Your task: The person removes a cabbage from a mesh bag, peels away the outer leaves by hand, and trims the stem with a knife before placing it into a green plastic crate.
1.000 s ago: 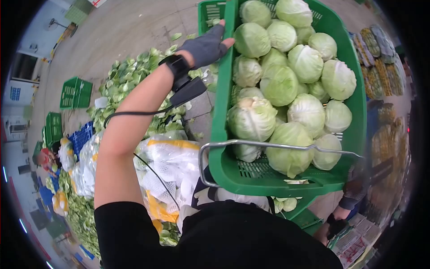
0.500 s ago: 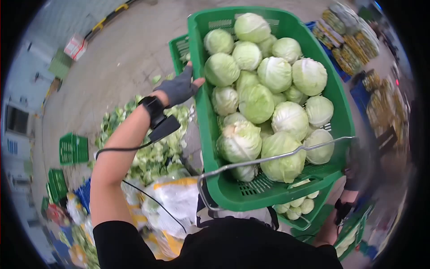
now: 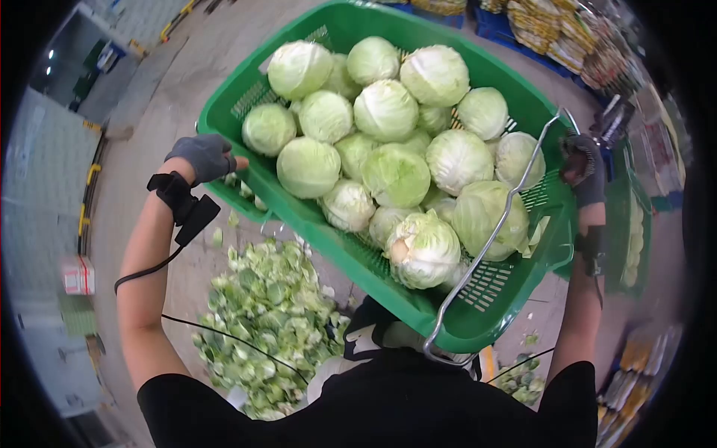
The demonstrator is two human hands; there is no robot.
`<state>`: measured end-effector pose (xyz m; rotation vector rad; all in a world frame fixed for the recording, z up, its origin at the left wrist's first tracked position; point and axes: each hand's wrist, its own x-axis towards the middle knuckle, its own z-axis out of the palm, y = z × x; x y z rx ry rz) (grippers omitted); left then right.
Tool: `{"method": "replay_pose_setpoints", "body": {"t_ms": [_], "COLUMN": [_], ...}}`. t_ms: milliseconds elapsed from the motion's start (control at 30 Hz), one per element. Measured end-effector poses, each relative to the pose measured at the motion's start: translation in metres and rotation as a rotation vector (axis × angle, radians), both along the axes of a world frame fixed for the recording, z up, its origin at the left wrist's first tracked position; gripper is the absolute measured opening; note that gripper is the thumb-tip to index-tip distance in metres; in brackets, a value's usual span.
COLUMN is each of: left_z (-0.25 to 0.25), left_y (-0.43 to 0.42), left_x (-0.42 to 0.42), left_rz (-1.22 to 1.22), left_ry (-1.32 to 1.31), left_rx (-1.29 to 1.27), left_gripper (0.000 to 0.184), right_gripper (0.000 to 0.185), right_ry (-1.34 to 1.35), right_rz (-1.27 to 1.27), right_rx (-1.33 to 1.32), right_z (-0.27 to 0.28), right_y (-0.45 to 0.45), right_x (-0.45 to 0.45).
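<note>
A large green crate [image 3: 314, 216] full of pale green cabbages [image 3: 396, 175] fills the upper middle of the view, tilted, with a metal handle [image 3: 489, 243] lying across its right end. My left hand [image 3: 205, 158], in a grey fingerless glove, grips the crate's left end, its fingers partly hidden behind the rim. At the opposite end my right hand [image 3: 584, 170], gloved too and somewhat blurred, is closed on the crate's right edge. Below the crate's left side, part of another green crate [image 3: 243, 196] with pale pieces in it shows.
A heap of loose cabbage leaves [image 3: 269, 321] lies on the floor below the crate. Filled yellow and white bags [image 3: 534, 30] on blue pallets stand at the top right. Another green crate [image 3: 624, 231] is at the right. A white and red box [image 3: 78, 275] sits at the far left.
The view has swung round, and the held crate now lies slantwise across it. My left hand appears farther left and lower, my right hand higher and in clearer sight. The leaf heap shows below the crate.
</note>
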<state>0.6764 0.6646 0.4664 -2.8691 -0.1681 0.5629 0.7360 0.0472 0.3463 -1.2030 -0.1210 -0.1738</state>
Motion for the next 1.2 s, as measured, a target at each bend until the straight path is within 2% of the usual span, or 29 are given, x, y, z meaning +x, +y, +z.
{"method": "replay_pose_setpoints", "body": {"t_ms": [67,167,200,267,300,367,467,533,567,600,633,667,700,767,800,867,933,1033,1067,1100,1200], "left_z": [0.026,0.064,0.068,0.073,0.071,0.056,0.018,-0.019,-0.030,-0.046,-0.064,-0.076,-0.088,-0.106,-0.111,-0.113,-0.112,-0.115,-0.126,-0.120,-0.090], "left_y": [-0.015,-0.040,-0.047,-0.060,-0.067,-0.082,-0.104,-0.112,-0.118,-0.121,-0.125,-0.131,-0.134,-0.137,-0.138,-0.132,-0.133,-0.132,-0.131,-0.131,-0.120], "left_x": [0.020,0.044,0.050,0.064,0.076,0.112,0.168,0.211,0.226,0.244,0.261,0.277,0.285,0.298,0.302,0.317,0.323,0.341,0.357,0.357,0.355], "left_rz": [-0.130,-0.199,-0.212,-0.356,-0.368,-0.468,-0.404,-0.383,-0.368,-0.407,-0.392,-0.376,-0.408,-0.563,-0.559,-0.585,-0.552,-0.481,-0.515,-0.522,-0.373], "left_ry": [0.038,-0.067,-0.077,-0.208,-0.223,-0.135,-0.047,-0.050,-0.021,-0.013,-0.003,0.008,0.040,0.033,-0.010,0.064,0.099,0.194,0.176,0.189,0.286], "left_rx": [0.093,-0.039,-0.033,-0.197,-0.195,-0.207,-0.351,-0.364,-0.384,-0.391,-0.433,-0.478,-0.488,-0.524,-0.614,-0.660,-0.733,-0.832,-0.887,-0.877,-1.147], "left_gripper": [0.046,0.048,0.048,0.069,0.069,0.090,0.098,0.103,0.105,0.105,0.108,0.111,0.111,0.116,0.115,0.111,0.102,0.104,0.099,0.099,0.089], "right_gripper": [0.007,0.010,0.013,0.017,0.020,0.020,0.018,0.019,0.020,0.021,0.027,0.032,0.034,0.032,0.032,0.027,0.025,0.023,0.023,0.023,0.022], "right_ry": [-0.021,0.022,0.120,0.114,0.120,0.108,0.051,-0.061,-0.079,0.050,0.191,0.190,0.273,0.201,0.214,0.260,0.280,0.270,0.227,0.188,0.224], "right_rz": [-0.123,-0.196,-0.239,-0.256,-0.264,-0.303,-0.340,-0.358,-0.352,-0.422,-0.500,-0.524,-0.702,-0.753,-0.787,-0.966,-1.017,-1.062,-1.062,-1.057,-1.048], "right_rx": [-0.163,-0.158,-0.145,-0.129,-0.120,-0.100,-0.053,-0.435,-0.442,-0.191,-0.093,-0.055,-0.105,-0.064,-0.064,-0.096,-0.052,0.007,0.021,0.036,0.054], "right_z": [0.005,0.015,0.017,0.021,0.022,0.019,0.020,0.024,0.033,0.055,0.063,0.066,0.081,0.080,0.081,0.083,0.081,0.066,0.062,0.059,0.050], "right_y": [0.025,0.053,0.058,0.067,0.067,0.064,0.071,0.076,0.089,0.108,0.115,0.121,0.147,0.165,0.179,0.210,0.230,0.242,0.244,0.247,0.247], "right_x": [-0.012,-0.023,-0.025,-0.031,-0.031,-0.031,-0.058,-0.099,-0.123,-0.141,-0.160,-0.181,-0.196,-0.226,-0.235,-0.247,-0.257,-0.276,-0.279,-0.283,-0.287]}}
